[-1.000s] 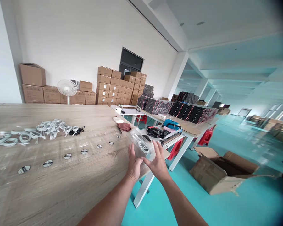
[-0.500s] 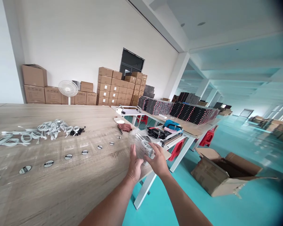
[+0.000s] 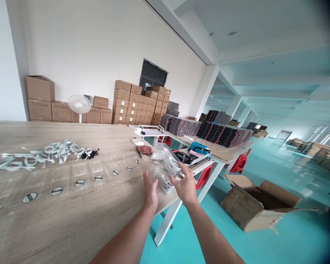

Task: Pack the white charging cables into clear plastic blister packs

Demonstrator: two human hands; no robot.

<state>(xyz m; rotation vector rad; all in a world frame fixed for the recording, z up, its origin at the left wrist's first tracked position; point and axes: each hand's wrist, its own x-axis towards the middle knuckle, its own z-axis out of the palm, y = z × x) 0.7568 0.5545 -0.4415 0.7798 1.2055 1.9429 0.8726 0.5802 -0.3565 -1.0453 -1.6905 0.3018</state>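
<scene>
My right hand (image 3: 185, 185) grips the edge of a clear plastic package (image 3: 167, 158), tilted up at the table's right corner. Beneath it lies more clear plastic (image 3: 163, 181) with what looks like a coiled pale cable inside; the reflections blur where one piece ends. My left hand (image 3: 150, 192) is beside the stack, fingers up and thumb apart, with nothing in it. Leftward across the table runs a row of flat clear plastic pieces bearing oval black-and-white labels (image 3: 98, 178). Behind them sits a pile of white cables (image 3: 63, 149) next to small black parts (image 3: 91, 154).
A brown cloth (image 3: 144, 150) and a pale round item (image 3: 138, 142) lie near the table's far right edge. An open carton (image 3: 244, 207) stands on the floor to the right. Behind are red stools (image 3: 205, 176), a second table with stacked black boxes (image 3: 216, 132), and a fan (image 3: 79, 104).
The clear plastic package in my right hand has tilted up and away from the plastic below. My left hand has drawn back slightly leftward from the stack.
</scene>
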